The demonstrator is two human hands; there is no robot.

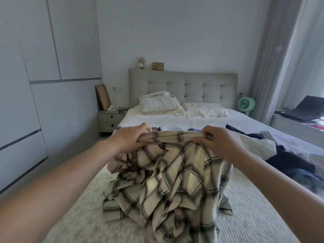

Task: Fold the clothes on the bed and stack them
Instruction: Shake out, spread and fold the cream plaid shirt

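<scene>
A cream plaid garment [171,179] with dark checks hangs bunched above the bed [254,216], its lower folds resting on the cover. My left hand [131,137] grips the left end of its top edge. My right hand [220,142] grips the right end, so the edge runs level between them. Behind that edge, small folded clothes [171,128] lie in a row across the bed, mostly hidden. A loose pile of dark navy clothes [289,163] and a white garment [257,144] lies on the right side of the bed.
Two pillows [161,104] lie against the grey headboard [184,85]. A nightstand [111,118] stands at the left, with wardrobe doors [35,85] along the left wall. A green fan [246,104] and a curtain stand at the right, beside a ledge with a laptop [301,109].
</scene>
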